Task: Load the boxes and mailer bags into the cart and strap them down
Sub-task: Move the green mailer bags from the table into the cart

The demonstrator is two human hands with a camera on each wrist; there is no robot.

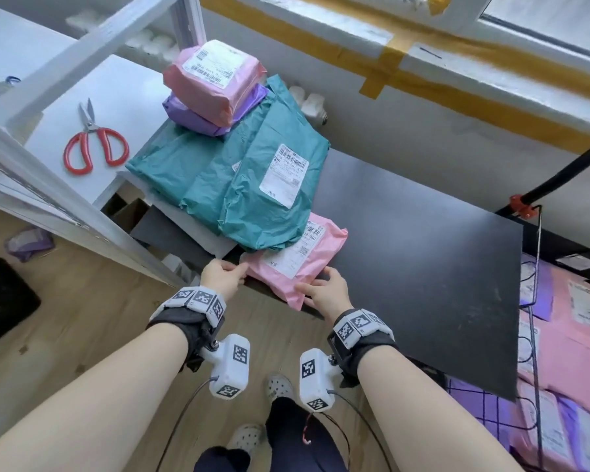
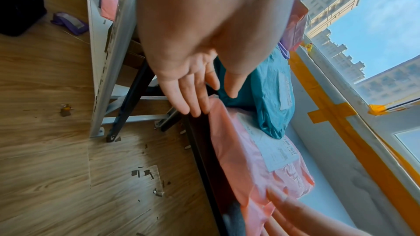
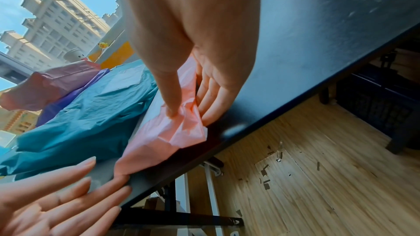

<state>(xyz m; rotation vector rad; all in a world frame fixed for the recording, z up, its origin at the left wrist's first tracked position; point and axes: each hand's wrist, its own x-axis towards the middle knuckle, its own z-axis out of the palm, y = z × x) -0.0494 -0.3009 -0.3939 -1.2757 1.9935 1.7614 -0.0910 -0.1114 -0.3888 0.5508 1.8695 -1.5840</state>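
A pink mailer bag [image 1: 286, 267] [image 2: 238, 159] [image 3: 163, 141] with a white label lies at the near edge of the black table [image 1: 406, 250], partly under a stack of teal mailer bags [image 1: 252, 185]. My right hand [image 1: 315, 286] [image 3: 191, 112] pinches its near right corner, thumb on top and fingers beneath. My left hand [image 1: 242, 270] [image 2: 211, 103] touches the bag's left corner with straight fingers. Further back, another pink bag [image 1: 212, 83] rests on a purple one [image 1: 198, 120]. The wire cart [image 1: 536, 335] at the right holds pink and purple bags.
Red-handled scissors [image 1: 94, 144] lie on a white shelf unit [image 1: 65, 206] to the left of the table. A black pole with a red clamp [image 1: 521, 202] stands by the table's far right corner. Wooden floor lies below, with my feet near the table edge.
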